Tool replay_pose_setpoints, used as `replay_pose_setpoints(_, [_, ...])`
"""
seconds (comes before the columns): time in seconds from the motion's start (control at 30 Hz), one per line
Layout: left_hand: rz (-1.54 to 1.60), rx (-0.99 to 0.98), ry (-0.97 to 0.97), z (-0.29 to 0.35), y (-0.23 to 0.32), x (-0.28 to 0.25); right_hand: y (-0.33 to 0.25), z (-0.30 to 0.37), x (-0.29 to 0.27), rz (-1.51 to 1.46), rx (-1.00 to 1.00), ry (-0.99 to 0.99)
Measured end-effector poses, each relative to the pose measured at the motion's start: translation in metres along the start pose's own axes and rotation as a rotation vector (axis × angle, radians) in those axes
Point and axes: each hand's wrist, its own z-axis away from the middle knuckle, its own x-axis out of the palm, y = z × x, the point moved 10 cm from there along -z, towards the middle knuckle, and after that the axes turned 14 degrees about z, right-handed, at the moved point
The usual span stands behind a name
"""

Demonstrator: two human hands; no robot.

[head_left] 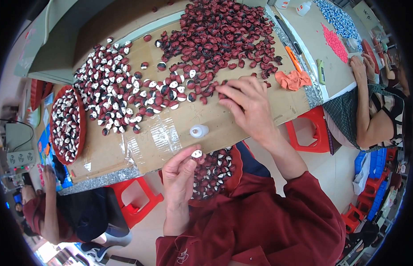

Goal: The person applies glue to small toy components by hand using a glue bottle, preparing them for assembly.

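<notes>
Between the thumb and fingers of my left hand, above my lap, is a small round piece with a white face. My right hand reaches over the table, its thumb and fingertips pinched on a small dark red cap-like piece. Beyond it lies a big heap of dark red and black cap-like pieces. To the left spreads a pile of round red-and-white pieces. A small white bottle stands near the table edge. In my lap rests a red basket of similar pieces.
Another red basket full of pieces is at the left. An orange cutter, a crumpled orange cloth and a green cutter lie at the right. People sit on both sides, near red stools. Cardboard covers the table.
</notes>
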Motion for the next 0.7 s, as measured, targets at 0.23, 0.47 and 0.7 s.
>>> replay_pose_setpoints(0.23, [0.011, -0.039, 0.017, -0.001, -0.008, 0.004, -0.008, -0.001, -0.024, -0.233, 0.009, 0.057])
replay_pose_setpoints(0.47, [0.038, -0.088, 0.018, -0.005, -0.018, 0.008, -0.015, 0.007, -0.009, -0.265, -0.078, 0.017])
replay_pose_setpoints(0.7, [0.051, -0.087, 0.051, -0.005, -0.018, 0.005, -0.025, 0.017, -0.017, -0.646, 0.006, -0.113])
